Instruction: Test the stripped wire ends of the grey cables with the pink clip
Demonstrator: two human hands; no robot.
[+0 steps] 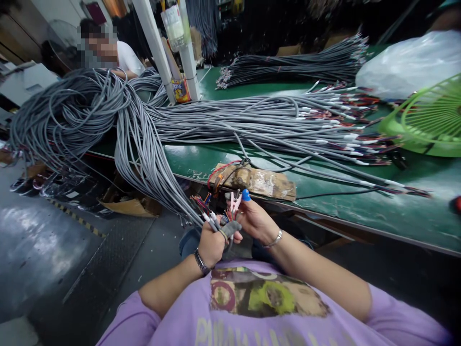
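Observation:
Low in front of the bench, my left hand [212, 244] is closed around several grey cables [212, 224]. Grey covering wraps its thumb, and bare coloured wire ends [202, 203] fan out above the fist. Close on its right, my right hand [258, 220] pinches a small pale pink, clip-shaped thing [235, 202] beside thin reddish wires [229, 215]. A blue finger cot [246, 194] caps one fingertip of that hand. The exact kind of the pink thing is too small to tell. From the left, a hanging bundle of grey cables [140, 144] runs down to my left hand.
Long grey cables [223, 120] lie along the green bench [334, 192], stripped ends to the right. Taped cardboard [266, 182] sits at the bench edge. A green fan [428, 120] and plastic bag [410, 62] stand right. Another person [127, 57] sits behind the coiled cables [72, 110].

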